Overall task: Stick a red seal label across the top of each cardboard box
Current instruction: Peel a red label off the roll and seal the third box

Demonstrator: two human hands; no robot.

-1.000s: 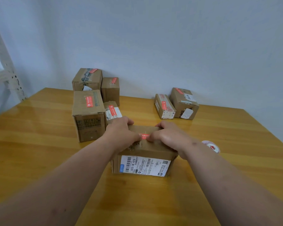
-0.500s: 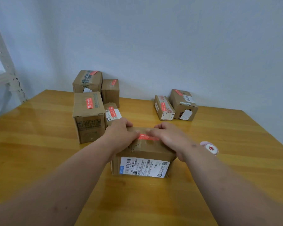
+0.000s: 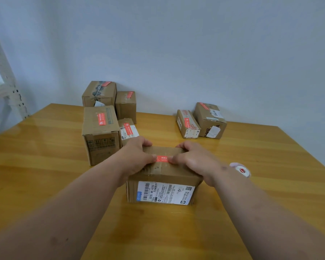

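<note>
Near box (image 3: 163,177): corrugated brown cardboard, taped top, white shipping slip on its front, at table (image 3: 45,166) centre. Red seal label (image 3: 162,159) lies across its top; left hand (image 3: 137,158) and right hand (image 3: 193,160) grip the box, thumbs pressing the label ends. Six rear boxes, e.g. (image 3: 100,128), each show a red label; probably the last box. Label roll (image 3: 241,170): white, glossy, right.
</note>
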